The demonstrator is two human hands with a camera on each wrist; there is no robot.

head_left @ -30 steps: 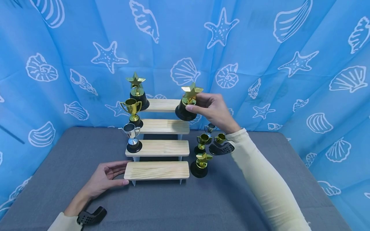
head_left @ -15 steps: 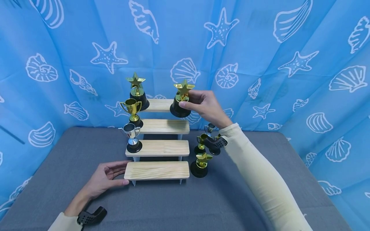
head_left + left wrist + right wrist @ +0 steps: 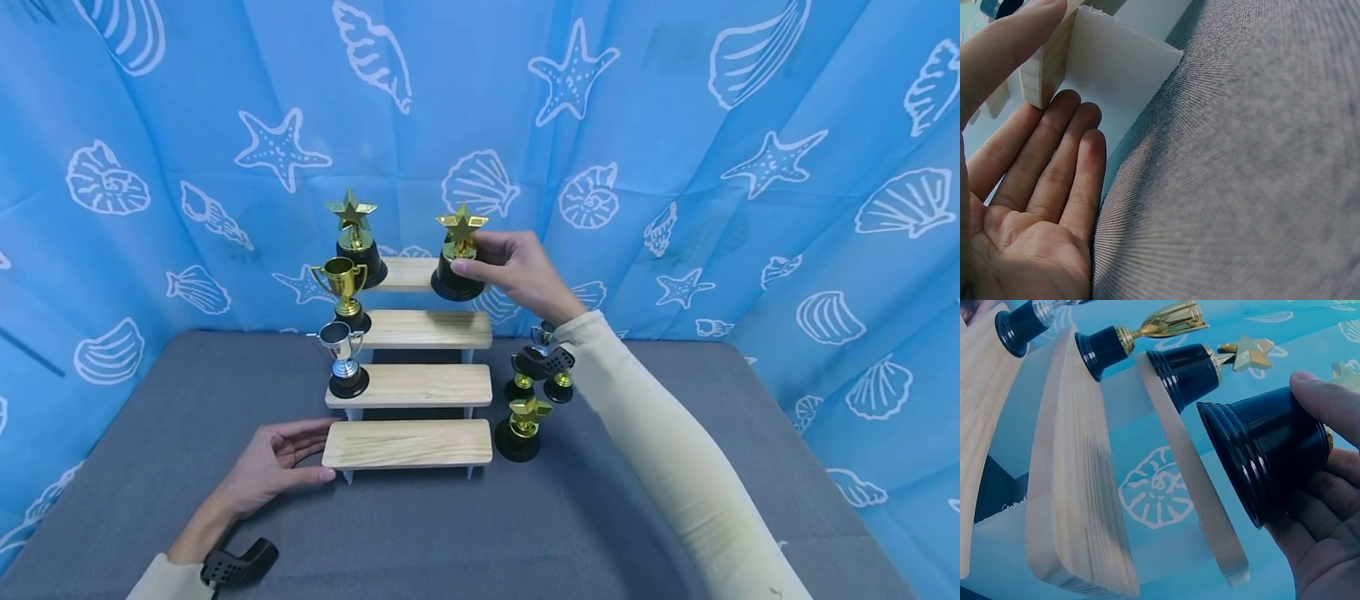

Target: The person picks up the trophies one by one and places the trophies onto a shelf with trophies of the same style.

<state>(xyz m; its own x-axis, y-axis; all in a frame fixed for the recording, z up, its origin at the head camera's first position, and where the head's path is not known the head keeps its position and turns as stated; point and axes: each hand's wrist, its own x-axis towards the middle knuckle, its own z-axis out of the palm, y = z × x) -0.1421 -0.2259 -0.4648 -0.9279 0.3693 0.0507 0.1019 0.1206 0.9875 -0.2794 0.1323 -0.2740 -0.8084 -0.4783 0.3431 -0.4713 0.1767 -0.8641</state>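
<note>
My right hand (image 3: 517, 265) pinches a gold star trophy (image 3: 459, 250) by its black base, upright over the right part of the top step (image 3: 408, 273). In the right wrist view the trophy's black base (image 3: 1266, 450) is apart from the top board (image 3: 1194, 481). At the lower left, my left hand (image 3: 273, 461) touches the left end of the bottom step (image 3: 408, 443), thumb at its front corner. Its fingers (image 3: 1054, 162) are nearly straight in the left wrist view. Another star trophy (image 3: 357, 242), a gold cup (image 3: 342, 287) and a silver cup (image 3: 345, 358) stand along the steps' left side.
Right of the wooden stand, a star trophy (image 3: 519, 429) stands on the grey cloth (image 3: 360, 542). Behind it are small gold cups (image 3: 559, 387) and a silver cup (image 3: 542, 333), partly hidden by the right wrist's black strap (image 3: 543, 362). A blue shell-print curtain (image 3: 480, 100) hangs behind.
My right hand has carried the star trophy leftward and slightly up, from beside the top step's right end to over it. The left hand stays where it was.
</note>
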